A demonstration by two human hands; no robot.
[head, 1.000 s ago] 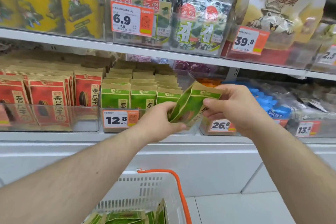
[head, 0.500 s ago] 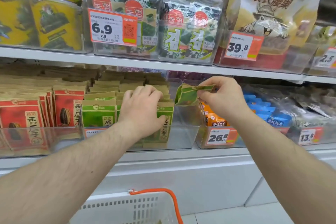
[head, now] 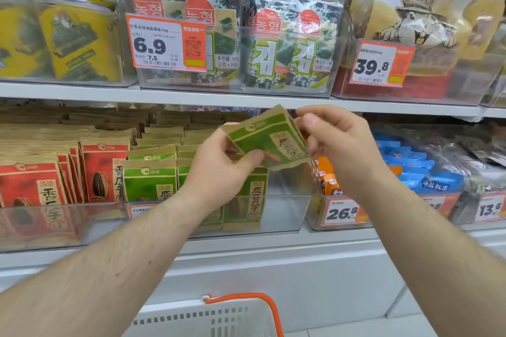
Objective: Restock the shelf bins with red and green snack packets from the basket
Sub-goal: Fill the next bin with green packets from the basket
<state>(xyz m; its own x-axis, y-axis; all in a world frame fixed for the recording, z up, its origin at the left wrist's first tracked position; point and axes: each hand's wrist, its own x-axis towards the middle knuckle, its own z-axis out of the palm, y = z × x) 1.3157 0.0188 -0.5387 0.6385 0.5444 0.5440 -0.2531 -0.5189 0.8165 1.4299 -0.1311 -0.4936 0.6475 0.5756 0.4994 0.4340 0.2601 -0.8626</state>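
Note:
A green snack packet (head: 269, 139) hangs tilted in front of the middle shelf, above the clear bin of green packets (head: 152, 180). My left hand (head: 219, 169) grips its lower left edge, thumb on the front. My right hand (head: 339, 145) pinches the packet's right side. Red packets (head: 101, 172) fill the clear bin to the left. The white basket (head: 219, 317) with an orange handle sits at the bottom edge; its contents are out of view.
The green bin (head: 284, 216) has open room at its right end. To the right stand bins of orange packets (head: 327, 178) and blue packets (head: 427, 172). The upper shelf (head: 109, 93) carries seaweed packs and large nut bags, with price tags on the bin fronts.
My left hand left the row of green packets in the bin and took hold of the green packet that my right hand held. The packet now faces front.

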